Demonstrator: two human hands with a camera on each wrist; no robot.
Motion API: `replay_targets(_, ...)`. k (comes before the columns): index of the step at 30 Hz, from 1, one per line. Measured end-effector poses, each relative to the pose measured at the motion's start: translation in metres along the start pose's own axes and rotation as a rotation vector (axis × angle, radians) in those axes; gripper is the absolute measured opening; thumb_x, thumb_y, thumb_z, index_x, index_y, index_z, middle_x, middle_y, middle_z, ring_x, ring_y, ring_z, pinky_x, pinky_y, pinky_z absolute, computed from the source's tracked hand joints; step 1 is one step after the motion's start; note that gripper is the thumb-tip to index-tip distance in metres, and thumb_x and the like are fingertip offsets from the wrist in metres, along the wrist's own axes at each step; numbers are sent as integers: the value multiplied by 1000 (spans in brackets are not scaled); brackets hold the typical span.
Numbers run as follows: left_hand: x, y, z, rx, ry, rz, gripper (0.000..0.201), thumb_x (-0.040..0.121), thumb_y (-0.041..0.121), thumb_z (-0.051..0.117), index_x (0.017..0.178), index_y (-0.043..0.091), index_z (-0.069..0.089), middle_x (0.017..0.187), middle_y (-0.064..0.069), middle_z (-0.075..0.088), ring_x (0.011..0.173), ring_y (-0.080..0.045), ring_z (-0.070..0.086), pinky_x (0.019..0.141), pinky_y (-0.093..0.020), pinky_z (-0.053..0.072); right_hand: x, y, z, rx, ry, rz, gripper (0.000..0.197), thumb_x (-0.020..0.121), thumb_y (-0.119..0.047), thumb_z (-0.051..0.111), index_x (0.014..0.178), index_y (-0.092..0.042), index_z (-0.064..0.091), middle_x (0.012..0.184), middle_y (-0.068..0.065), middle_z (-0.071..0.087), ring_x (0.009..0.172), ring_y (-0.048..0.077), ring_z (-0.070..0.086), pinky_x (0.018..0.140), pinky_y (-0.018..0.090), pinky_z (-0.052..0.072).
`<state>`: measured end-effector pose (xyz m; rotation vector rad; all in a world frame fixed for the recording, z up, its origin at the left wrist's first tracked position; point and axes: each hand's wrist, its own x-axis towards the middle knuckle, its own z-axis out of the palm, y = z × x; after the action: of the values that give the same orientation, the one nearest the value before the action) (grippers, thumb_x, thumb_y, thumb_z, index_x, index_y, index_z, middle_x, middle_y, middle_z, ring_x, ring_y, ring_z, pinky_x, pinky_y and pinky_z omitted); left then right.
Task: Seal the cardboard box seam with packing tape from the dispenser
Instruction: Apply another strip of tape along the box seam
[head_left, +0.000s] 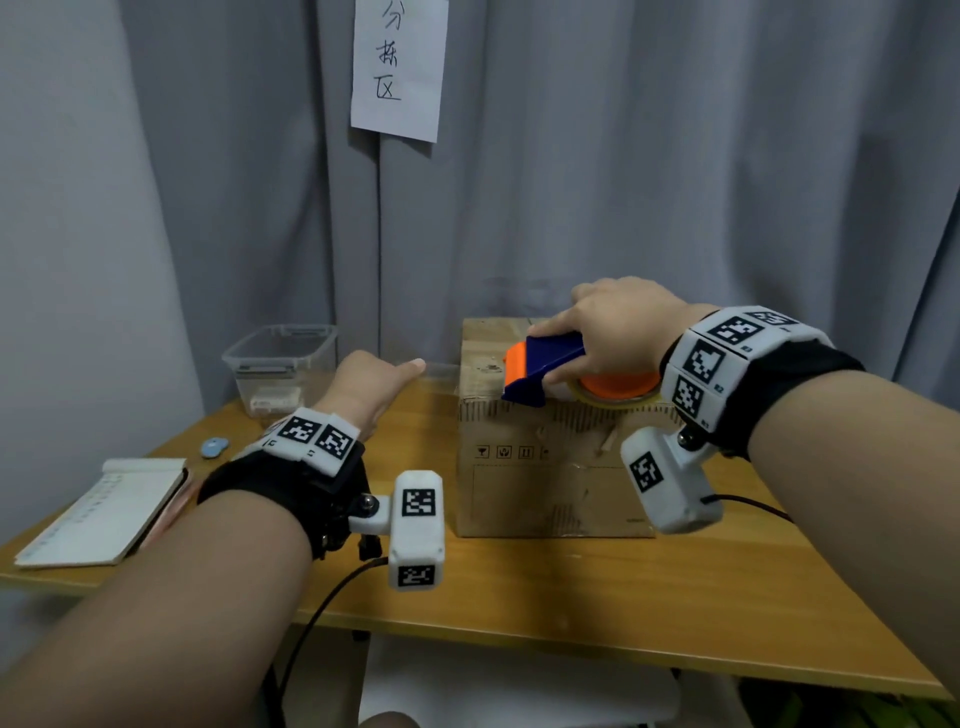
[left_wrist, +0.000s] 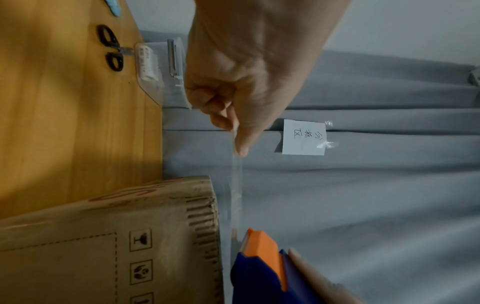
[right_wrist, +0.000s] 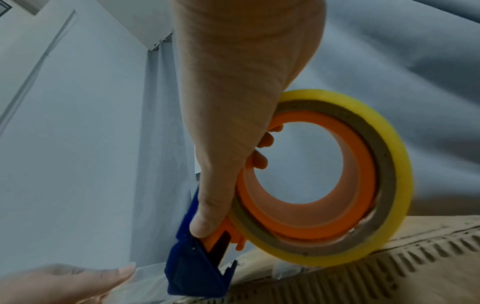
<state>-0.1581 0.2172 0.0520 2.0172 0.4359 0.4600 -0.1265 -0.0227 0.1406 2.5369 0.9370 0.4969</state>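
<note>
- Two hands are engaged. The right hand (head_left: 618, 325) grips the tape dispenser (head_left: 545, 366), fingers curled through the orange core and thumb pressed along the blue body, at right of centre in the head view.
- The left hand (head_left: 371, 387) pinches the free end of the clear tape strip (left_wrist: 236, 185) between thumb and curled fingers, left of the box at mid-frame.
- The strip runs taut from the left fingers (left_wrist: 221, 107) to the dispenser's orange-and-blue cutting end, passing just clear of the box's upper left edge.
- The yellowish tape roll (right_wrist: 363, 185) rests on the top of the cardboard box (head_left: 545, 478).
- The box stands upright on the wooden table (head_left: 571, 587), centre of frame.
- Scissors (left_wrist: 111, 48) and a clear plastic container (head_left: 283, 364) lie at the table's far left; a notebook (head_left: 104, 512) lies at lower left.
- A handwritten paper sign (head_left: 400, 67) hangs on the grey curtain (head_left: 675, 156), top centre.
</note>
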Motion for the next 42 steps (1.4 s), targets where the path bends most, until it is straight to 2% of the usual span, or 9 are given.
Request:
replay_targets(4, 5, -6, -3, 38, 60, 57, 57, 84, 35, 68, 47, 16, 29, 34, 4, 26, 32, -15, 27, 42, -26, 26, 5, -5, -3, 11, 10, -35, 64, 81, -72, 46, 138, -46, 39, 95, -7, 38, 86, 13, 39, 75, 30, 32)
replay_targets(12, 14, -21, -4, 54, 109, 39, 58, 80, 36, 71, 45, 14, 31, 25, 10, 24, 39, -21, 32, 62, -31, 39, 16, -13, -3, 12, 1, -90, 60, 80, -71, 49, 134, -46, 44, 94, -8, 41, 86, 13, 40, 75, 30, 33)
replay_targets(16, 18, -25, -2, 43, 117, 41, 43, 79, 37, 72, 60, 3, 56, 56, -21, 53, 72, -37, 62, 77, -41, 50, 19, -16, -4, -11, -3, -98, 59, 81, -69, 50, 134, -43, 46, 95, -8, 41, 86, 12, 39, 75, 30, 32)
replay_targets(21, 18, -32, 4, 69, 116, 9, 48, 81, 36, 71, 52, 9, 42, 54, -5, 46, 67, -26, 52, 77, -37, 47, 21, -17, -1, 16, -15, -94, 55, 83, -66, 51, 133, -44, 48, 93, -9, 44, 86, 13, 44, 75, 31, 37)
replay_targets(26, 14, -41, 14, 49, 66, -46, 37, 82, 37, 70, 72, 5, 56, 69, -4, 55, 85, -30, 57, 85, -37, 46, 20, -13, 7, 84, 1, -78, 49, 84, -61, 54, 131, -46, 49, 77, -17, 38, 82, 12, 44, 70, 28, 33)
replay_targets(30, 10, -48, 25, 30, 39, -113, 63, 81, 41, 70, 118, -9, 56, 116, -20, 62, 109, -35, 58, 84, -36, 46, 18, -11, 13, 96, 29, -62, 49, 85, -61, 52, 132, -49, 46, 84, -10, 42, 83, 13, 43, 73, 29, 32)
replay_targets(34, 4, -55, 41, -61, -51, -215, 76, 80, 46, 69, 126, -10, 50, 126, -26, 56, 118, -41, 52, 95, -48, 45, 17, -11, 15, 100, 31, -43, 51, 84, -63, 51, 133, -50, 45, 91, -7, 45, 87, 14, 44, 76, 30, 32)
replay_targets(40, -6, -52, 58, -91, -164, -277, 76, 79, 63, 58, 118, -2, 56, 109, -16, 65, 70, -21, 57, 53, -25, 41, 17, -13, 17, 98, 50, -28, 52, 84, -61, 53, 133, -47, 46, 92, -9, 42, 86, 13, 41, 77, 31, 31)
replay_targets(42, -4, -54, 61, -88, -177, -286, 77, 80, 63, 56, 121, -3, 54, 110, -16, 64, 89, -26, 64, 63, -30, 49, 17, -14, 17, 97, 53, -20, 51, 84, -60, 54, 133, -47, 46, 89, -10, 41, 85, 14, 41, 75, 32, 31)
